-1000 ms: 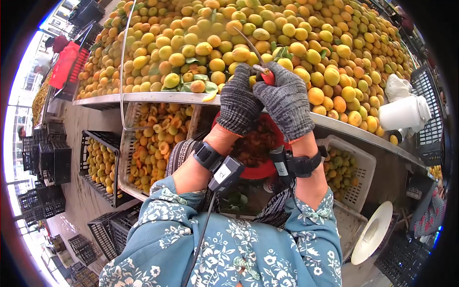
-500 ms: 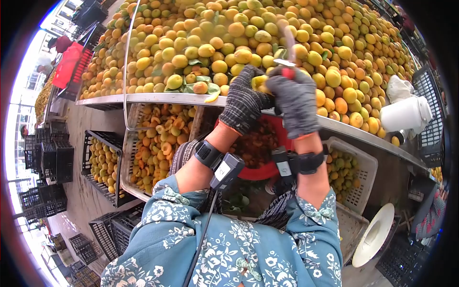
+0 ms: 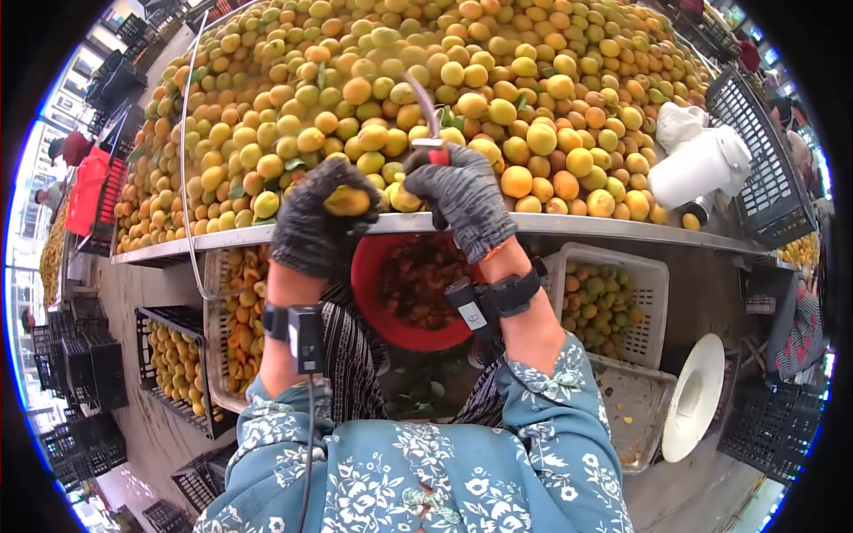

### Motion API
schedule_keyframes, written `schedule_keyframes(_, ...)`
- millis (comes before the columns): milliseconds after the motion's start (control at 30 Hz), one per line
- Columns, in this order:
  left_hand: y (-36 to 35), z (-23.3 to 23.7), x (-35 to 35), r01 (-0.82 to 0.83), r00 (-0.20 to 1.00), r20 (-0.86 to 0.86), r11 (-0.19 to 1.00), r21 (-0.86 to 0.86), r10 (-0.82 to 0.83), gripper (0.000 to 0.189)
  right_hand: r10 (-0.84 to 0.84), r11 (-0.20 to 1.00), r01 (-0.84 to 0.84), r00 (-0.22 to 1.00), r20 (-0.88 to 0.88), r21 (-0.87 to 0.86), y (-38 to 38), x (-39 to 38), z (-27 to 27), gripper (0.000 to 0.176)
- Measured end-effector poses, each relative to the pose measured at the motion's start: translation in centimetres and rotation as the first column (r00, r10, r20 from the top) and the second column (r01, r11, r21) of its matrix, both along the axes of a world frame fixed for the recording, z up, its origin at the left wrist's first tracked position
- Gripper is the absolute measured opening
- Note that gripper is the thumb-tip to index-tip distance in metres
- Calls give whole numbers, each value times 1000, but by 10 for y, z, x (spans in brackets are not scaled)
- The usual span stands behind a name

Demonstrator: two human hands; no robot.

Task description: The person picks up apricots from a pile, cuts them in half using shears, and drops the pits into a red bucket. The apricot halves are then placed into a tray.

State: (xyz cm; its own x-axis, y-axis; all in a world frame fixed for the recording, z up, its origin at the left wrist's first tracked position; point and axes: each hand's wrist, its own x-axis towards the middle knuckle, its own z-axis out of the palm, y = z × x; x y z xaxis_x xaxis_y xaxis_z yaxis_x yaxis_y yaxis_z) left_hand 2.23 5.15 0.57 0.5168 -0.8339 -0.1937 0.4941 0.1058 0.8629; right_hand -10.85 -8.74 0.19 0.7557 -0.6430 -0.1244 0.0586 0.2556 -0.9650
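My left hand (image 3: pixel 315 222), in a dark knitted glove, is closed around a yellow-orange apricot (image 3: pixel 346 201), over the metal front rim of the table. To its right, my right hand (image 3: pixel 464 197), gloved in grey, grips a curved knife (image 3: pixel 429 115) by its red handle, the blade pointing up and away. A yellow apricot (image 3: pixel 406 197) shows just beside my right fingertips. Beyond both hands spreads a large heap of apricots (image 3: pixel 373 138). Below the table edge, between my knees, stands a red tub (image 3: pixel 369 298) with brownish pieces inside.
Under the table, a crate of apricot halves (image 3: pixel 244 333) stands left, partly behind my arm, and a pale crate (image 3: pixel 657 293) of greenish fruit right. A white bucket (image 3: pixel 697 169) lies on the table's right side. A straw hat (image 3: pixel 696 400) is at lower right.
My hands have moved apart, the left going left and down with the apricot. The knife blade is now clear of the left hand. The whole view has shifted.
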Motion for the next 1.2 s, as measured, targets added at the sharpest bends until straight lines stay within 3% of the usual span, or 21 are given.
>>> schedule_keyframes(133, 51, 5, 28, -22, 978, 210, 997, 72, 6, 27, 76, 955, -134, 973, -218, -265, -7, -6, 7, 26)
schedule_keyframes(233, 97, 0, 47, 5, 986, 163, 990, 144, -29, 29, 79, 923, -147, 976, -201, -355, -17, -14, 3, 28)
schedule_keyframes(267, 111, -5, 53, -40, 973, 232, 980, 194, -6, 29, 73, 903, -142, 981, -181, -406, -21, -16, -3, 27)
schedule_keyframes(333, 129, -3, 49, -166, 941, 333, 939, 301, 59, 29, 39, 910, -89, 991, -131, -405, -27, -30, 1, 23)
schedule_keyframes(400, 146, -4, 50, -289, 912, 390, 876, 386, 128, 25, 43, 978, -85, 975, -217, -189, -28, -56, 21, 18)
schedule_keyframes(467, 164, -11, 63, -218, 942, 325, 890, 401, 84, 22, 16, 984, -60, 966, -258, -166, -31, -86, 21, 10)
schedule_keyframes(533, 174, -18, 71, -155, 965, 259, 898, 412, 48, 18, -68, 998, 63, 938, -339, -25, -27, -117, 25, 8)
schedule_keyframes(633, 189, -32, 83, -172, 971, 231, 847, 502, 61, 16, -270, 962, 239, 895, -356, -130, -25, -168, 17, 8)
schedule_keyframes(667, 196, -46, 90, -164, 973, 226, 845, 509, 53, 16, -314, 948, 307, 872, -376, -80, -26, -187, 15, 8)
schedule_keyframes(800, 227, -105, 121, -263, 921, 385, 832, 489, 65, 14, -495, 864, 489, 785, -372, -119, -24, -249, -15, 8)
schedule_keyframes(867, 229, -108, 123, -282, 896, 442, 812, 511, 34, 14, -540, 835, 539, 765, -350, -112, -30, -276, -45, 9)
schedule_keyframes(933, 222, -103, 118, -280, 940, 35, 709, 647, 339, 20, -654, 741, 660, 670, -351, -120, -33, -292, -63, 13)
schedule_keyframes(967, 228, -115, 123, -317, 935, 103, 672, 670, 338, 24, -610, 760, 641, 644, -461, -110, -33, -300, -61, 18)
schedule_keyframes(1000, 231, -124, 125, -322, 934, 108, 669, 670, 341, 24, -607, 762, 639, 648, -460, -106, -34, -306, -72, 18)
schedule_keyframes(1067, 233, -139, 132, -349, 928, 346, 647, 678, 138, 26, -753, 655, 667, 539, -377, -356, -39, -317, -102, 21)
schedule_keyframes(1100, 232, -146, 137, -366, 891, 453, 637, 678, 30, 26, -746, 662, 692, 571, -344, -287, -38, -317, -102, 23)
schedule_keyframes(1200, 229, -152, 150, -414, 662, 683, 607, 678, -310, 28, -702, 709, 625, 582, -411, -326, -30, -283, -58, 23)
